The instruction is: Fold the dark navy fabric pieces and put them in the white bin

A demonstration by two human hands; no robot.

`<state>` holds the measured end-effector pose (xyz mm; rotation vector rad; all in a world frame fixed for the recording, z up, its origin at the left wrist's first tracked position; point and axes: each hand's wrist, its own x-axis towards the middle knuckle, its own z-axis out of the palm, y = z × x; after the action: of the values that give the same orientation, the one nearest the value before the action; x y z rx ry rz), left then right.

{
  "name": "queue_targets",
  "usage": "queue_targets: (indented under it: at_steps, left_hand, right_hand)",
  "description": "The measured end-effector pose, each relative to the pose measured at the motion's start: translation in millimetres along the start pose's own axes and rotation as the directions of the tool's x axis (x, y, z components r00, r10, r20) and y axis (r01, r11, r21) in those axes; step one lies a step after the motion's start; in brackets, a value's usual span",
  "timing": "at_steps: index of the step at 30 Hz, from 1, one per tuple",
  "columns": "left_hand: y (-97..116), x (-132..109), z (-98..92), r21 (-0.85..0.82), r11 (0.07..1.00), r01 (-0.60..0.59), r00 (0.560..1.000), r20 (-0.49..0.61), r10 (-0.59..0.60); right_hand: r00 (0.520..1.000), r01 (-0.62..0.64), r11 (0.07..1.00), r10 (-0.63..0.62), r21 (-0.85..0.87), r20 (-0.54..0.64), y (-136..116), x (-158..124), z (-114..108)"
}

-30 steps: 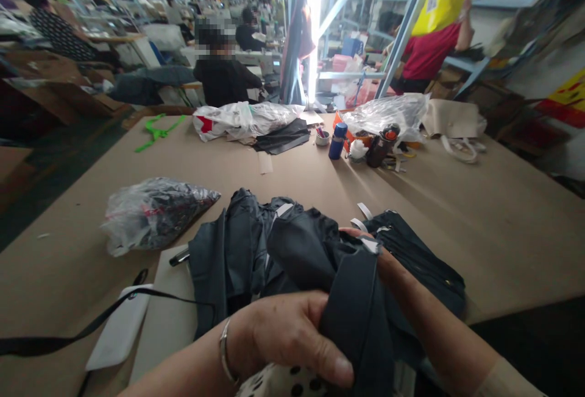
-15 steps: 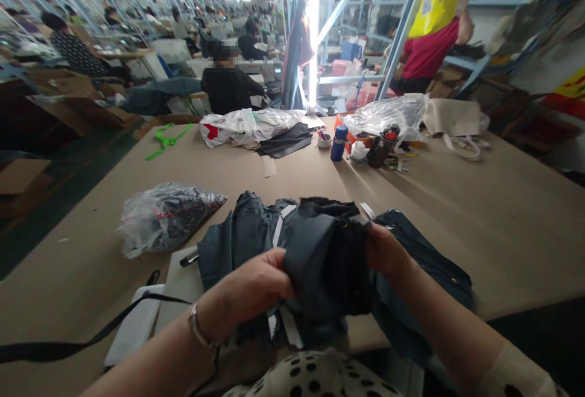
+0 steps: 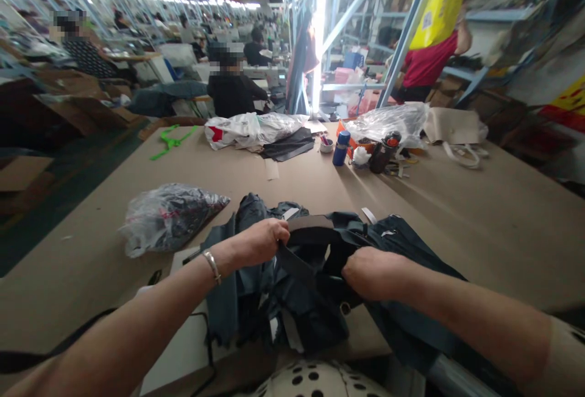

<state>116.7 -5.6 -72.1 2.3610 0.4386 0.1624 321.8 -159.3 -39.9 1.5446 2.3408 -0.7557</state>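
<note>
A dark blue-grey garment [image 3: 315, 275] hangs between my two hands over the near edge of the table. My left hand [image 3: 269, 237] is closed on its upper edge, beside a brown-black band that curves across the top. Lower down and to the right, my right hand [image 3: 372, 272] is closed on the garment's dark inner side; its fingertips are hidden in the cloth. More dark cloth [image 3: 249, 220] lies bunched on the left, with white strips on it. To the right a folded dark piece [image 3: 411, 251] lies flat.
On the table [image 3: 192, 165] a clear plastic bag [image 3: 171, 217] of dark cloth lies left. Farther back are a white plastic bundle [image 3: 251, 129], a blue bottle [image 3: 341, 148], a dark bottle [image 3: 384, 152], a beige bag [image 3: 452, 126] and green straps [image 3: 169, 141]. People sit at workstations beyond.
My left hand has moved up and my right hand down and inward. The garment, bunched up before, is now spread apart, showing the curved band and its dark inside.
</note>
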Motion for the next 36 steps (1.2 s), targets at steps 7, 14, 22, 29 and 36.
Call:
queue_targets:
  at_steps: [7, 14, 22, 29, 36]
  left_hand:
    - [26.2, 20.9, 10.8, -0.497, 0.868, -0.013, 0.966, -0.23, -0.118]
    - [56.8, 41.6, 20.5, -0.921, 0.377, 0.097, 0.965, -0.005, -0.261]
    - [19.2, 52.9, 45.7, -0.711, 0.672, 0.207, 0.933, -0.064, -0.354]
    - [-48.6, -0.5, 81.1, 0.212, 0.753, 0.623, 0.782, -0.157, -0.603]
    - [-56.2, 4.0, 105.0, 0.488, 0.544, 0.683, 0.696, -0.209, -0.687]
  right_hand:
    - [0.946, 0.211, 0.928, -0.114, 0.308, -0.304, 6.5, -14.9, -50.2]
    - [0.795, 0.286, 0.805, 0.103, 0.52, -0.597, 35.3, 10.3, -31.1]
    - [0.852, 0.155, 0.28, 0.448, 0.947, -0.272, 93.4, -27.3, 29.6]
    - [0.455, -0.407, 0.576, 0.801, 0.709, -0.389, 200.4, -91.8, 119.3]
    - [0.759, -0.088, 0.677, 0.521, 0.731, -0.392, 105.1, 24.5, 135.9]
